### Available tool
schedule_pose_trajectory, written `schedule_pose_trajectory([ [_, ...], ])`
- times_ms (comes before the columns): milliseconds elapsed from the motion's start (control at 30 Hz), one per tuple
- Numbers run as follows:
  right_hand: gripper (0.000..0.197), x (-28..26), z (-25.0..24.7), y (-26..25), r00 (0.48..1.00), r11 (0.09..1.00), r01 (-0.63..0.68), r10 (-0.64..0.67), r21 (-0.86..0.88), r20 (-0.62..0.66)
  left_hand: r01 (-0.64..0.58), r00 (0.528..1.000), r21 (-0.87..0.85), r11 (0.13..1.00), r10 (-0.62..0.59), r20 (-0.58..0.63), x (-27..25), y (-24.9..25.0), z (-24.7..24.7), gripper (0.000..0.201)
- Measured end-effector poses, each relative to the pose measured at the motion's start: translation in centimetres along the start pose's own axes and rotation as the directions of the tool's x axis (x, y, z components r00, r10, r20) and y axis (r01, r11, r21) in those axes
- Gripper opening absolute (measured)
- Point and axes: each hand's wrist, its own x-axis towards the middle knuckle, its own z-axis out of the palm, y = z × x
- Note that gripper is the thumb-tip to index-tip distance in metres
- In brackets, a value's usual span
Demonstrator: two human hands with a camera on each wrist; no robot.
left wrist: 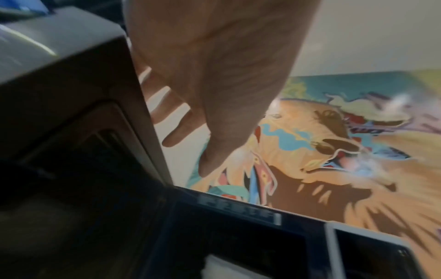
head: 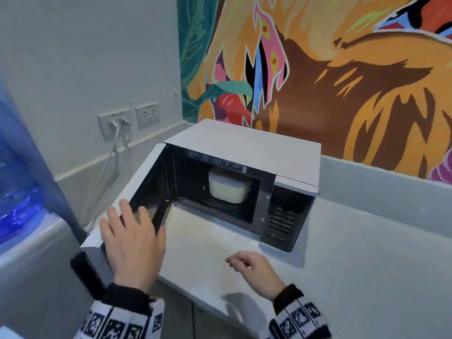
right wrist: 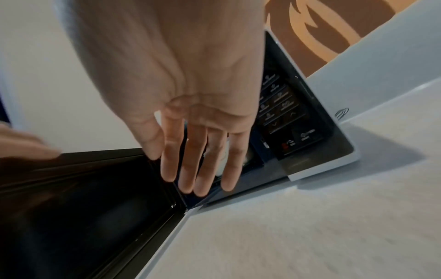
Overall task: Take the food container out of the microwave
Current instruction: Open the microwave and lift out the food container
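Observation:
A white microwave (head: 247, 145) stands on the counter with its door (head: 137, 192) swung open to the left. Inside, on the turntable, sits a pale lidded food container (head: 228, 185). My left hand (head: 129, 223) rests on the door's top edge with straight fingers (left wrist: 171, 120). My right hand (head: 244, 263) hovers over the counter in front of the opening, holding nothing. In the right wrist view its fingers (right wrist: 198, 166) hang relaxed toward the opening. Between them shows a bit of the container (right wrist: 223, 160).
The microwave's dark control panel (head: 283, 216) is on its right side. Wall sockets with plugged cords (head: 116, 124) are on the left wall, and a blue water bottle (head: 17, 187) stands far left. The pale countertop (head: 354, 265) stretches to the right below a painted mural (head: 330, 69).

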Motion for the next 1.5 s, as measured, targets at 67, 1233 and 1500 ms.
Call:
schedule_pose_trajectory([
  [67, 0.026, 2.8, -0.1, 0.3, 0.994, 0.996, -0.023, 0.033, 0.09, -0.103, 0.038, 0.999, -0.003, 0.999, -0.038, -0.038, 0.8, -1.3, 0.6, 0.045],
  [1233, 0.061, 19.3, -3.4, -1.5, 0.822, 0.498, -0.238, 0.561, 0.834, -0.101, 0.121, 0.839, -0.671, 0.731, 0.285, 0.463, 21.1, 13.6, 13.6, 0.032],
  [1500, 0.048, 3.7, -1.0, 0.3, 0.902, 0.526, -0.176, 0.425, 0.832, -0.078, 0.145, 0.824, -0.73, 0.668, 0.326, 0.463, 4.0, 10.7, 8.0, 0.087],
])
